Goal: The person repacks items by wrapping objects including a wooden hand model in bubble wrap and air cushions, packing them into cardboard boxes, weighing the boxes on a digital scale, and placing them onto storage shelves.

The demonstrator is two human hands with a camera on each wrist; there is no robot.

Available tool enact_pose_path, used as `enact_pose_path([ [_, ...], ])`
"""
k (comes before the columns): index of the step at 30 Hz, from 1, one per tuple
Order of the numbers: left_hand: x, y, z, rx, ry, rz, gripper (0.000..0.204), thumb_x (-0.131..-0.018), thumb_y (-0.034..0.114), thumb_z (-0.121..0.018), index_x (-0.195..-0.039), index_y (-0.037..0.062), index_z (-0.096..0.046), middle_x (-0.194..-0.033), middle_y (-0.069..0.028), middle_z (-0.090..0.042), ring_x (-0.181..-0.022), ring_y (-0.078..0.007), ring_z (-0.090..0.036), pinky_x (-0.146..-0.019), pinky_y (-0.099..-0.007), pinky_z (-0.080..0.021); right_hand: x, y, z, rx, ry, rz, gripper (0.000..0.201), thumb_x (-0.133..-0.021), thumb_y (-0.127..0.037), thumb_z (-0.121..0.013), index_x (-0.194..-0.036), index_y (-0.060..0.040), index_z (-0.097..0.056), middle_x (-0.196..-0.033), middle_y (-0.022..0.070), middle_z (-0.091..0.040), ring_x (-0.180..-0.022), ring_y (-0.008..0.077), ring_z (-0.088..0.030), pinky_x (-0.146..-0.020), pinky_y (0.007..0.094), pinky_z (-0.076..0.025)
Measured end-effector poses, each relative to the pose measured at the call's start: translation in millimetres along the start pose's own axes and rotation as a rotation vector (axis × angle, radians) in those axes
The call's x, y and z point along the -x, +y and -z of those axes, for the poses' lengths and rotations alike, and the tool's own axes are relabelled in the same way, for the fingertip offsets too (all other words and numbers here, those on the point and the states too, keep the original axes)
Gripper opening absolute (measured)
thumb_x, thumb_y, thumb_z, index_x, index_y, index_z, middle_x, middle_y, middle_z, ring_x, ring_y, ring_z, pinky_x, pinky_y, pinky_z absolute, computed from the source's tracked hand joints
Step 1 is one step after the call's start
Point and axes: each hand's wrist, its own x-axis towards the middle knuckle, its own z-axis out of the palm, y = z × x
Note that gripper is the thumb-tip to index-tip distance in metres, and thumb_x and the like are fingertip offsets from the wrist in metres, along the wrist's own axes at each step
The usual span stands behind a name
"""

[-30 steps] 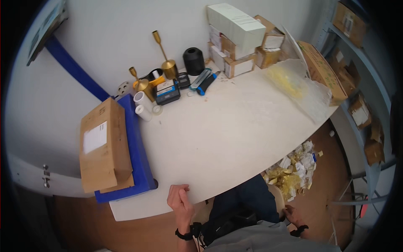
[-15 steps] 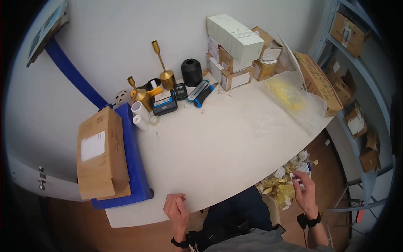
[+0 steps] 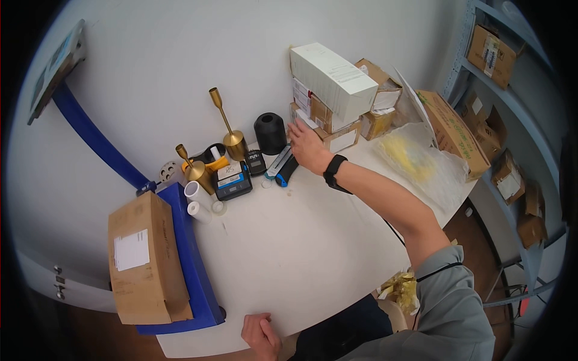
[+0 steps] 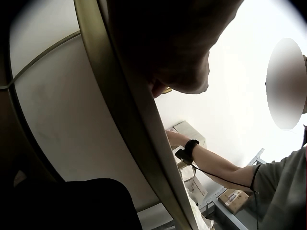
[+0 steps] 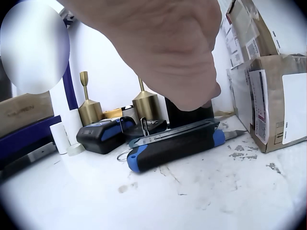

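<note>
Black-and-blue, the long utility knife (image 5: 175,143) lies flat on the scuffed white table (image 3: 313,222), beside a brass candlestick (image 3: 232,139). Above it the right hand (image 3: 307,146) is held spread, empty. The table's near edge is gripped by the left hand (image 3: 260,334).

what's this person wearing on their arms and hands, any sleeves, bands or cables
Both hands are bare, no gloves. The right hand has a black band strapped round the wrist, and a thin black cable runs from it along the bare forearm to a grey sleeve pushed up near the elbow. The left hand shows no sleeve; its wrist is out of view.
</note>
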Motion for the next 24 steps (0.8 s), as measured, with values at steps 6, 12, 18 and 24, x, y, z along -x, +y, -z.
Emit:
enact_pose_path([
  [6, 15.9, -5.0, -1.6, -0.013, -0.005, 0.134, 0.020, -0.099, 0.007, -0.050, -0.090, -0.0025, -0.065, -0.082, -0.0202, -0.063, -0.075, -0.0397, -0.060, -0.069, -0.0454, -0.049, -51.6, -0.5, -20.8, 0.159, -0.407, -0.006, 0.054, -0.108, -0.036, -0.038, -0.159, -0.0187, -0.039, -0.168, 0.0006, -0.031, -0.157, 0.0261, -0.019, -0.126, 0.0551, -0.004],
  [12, 0.9, 7.7, 7.7, -0.100, -0.059, 0.053, 0.021, -0.099, 0.007, -0.047, -0.091, -0.0005, -0.065, -0.085, -0.0200, -0.064, -0.077, -0.0409, -0.060, -0.071, -0.0481, -0.049, -76.0, 7.1, -44.1, 0.110, -0.426, 0.026, 0.052, -0.107, -0.031, -0.038, -0.155, -0.0126, -0.045, -0.165, 0.0036, -0.038, -0.155, 0.0224, -0.026, -0.125, 0.0500, -0.012],
  [18, 7.8, 0.0, 3.8, -0.057, -0.046, 0.073, 0.019, -0.099, 0.006, -0.050, -0.090, -0.0012, -0.064, -0.085, -0.0204, -0.063, -0.078, -0.0408, -0.060, -0.071, -0.0474, -0.049, -81.0, 41.1, -59.8, -0.154, -0.169, -0.032, 0.049, -0.101, -0.023, -0.045, -0.144, -0.0026, -0.054, -0.150, 0.0135, -0.056, -0.148, 0.0265, -0.039, -0.120, 0.0467, -0.026],
  [24, -2.6, 9.3, 10.5, -0.058, -0.081, 0.032, 0.018, -0.099, 0.005, -0.050, -0.088, -0.0023, -0.062, -0.085, -0.0201, -0.063, -0.077, -0.0404, -0.059, -0.070, -0.0472, -0.048, -75.4, 59.5, -44.6, -0.349, 0.018, -0.041, 0.046, -0.094, -0.012, -0.053, -0.138, 0.0030, -0.056, -0.144, 0.0184, -0.058, -0.147, 0.0302, -0.041, -0.118, 0.0505, -0.031],
])
